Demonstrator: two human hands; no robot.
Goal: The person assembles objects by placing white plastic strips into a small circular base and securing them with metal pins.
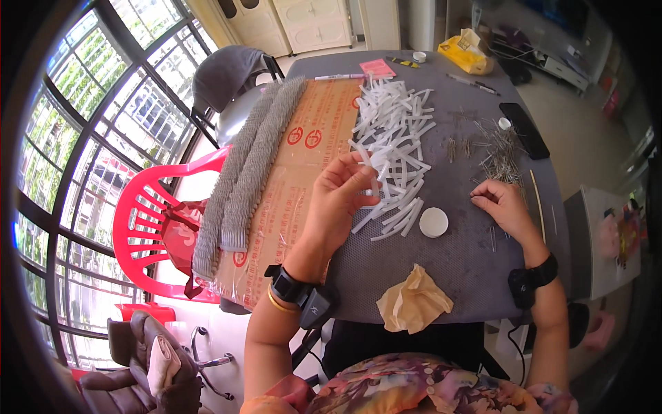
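Well, the grey table [441, 269] spreads under both hands, and a sheet of printed cardboard [296, 179] covers the part out past the left hand's thumb side. On that cardboard, further from the left hand [340, 200], lie long grey strips of bristly matting [241, 179]. Just beyond the left fingers sits a loose heap of translucent white plastic strips [396, 138]; the left hand is raised off the table and pinches one of these strips [369, 172] between thumb and fingertips, right at the near edge of the heap. Near the wrist of that hand, toward the person, a crumpled tan cloth [414, 300] rests on the table. Between the two hands lies a small white round cap [434, 222]. The right hand [501, 203] rests low on the table with fingers curled, its fingertips pinched at the near end of a scatter of thin metal pins [496, 148]; whether it grips one I cannot tell.
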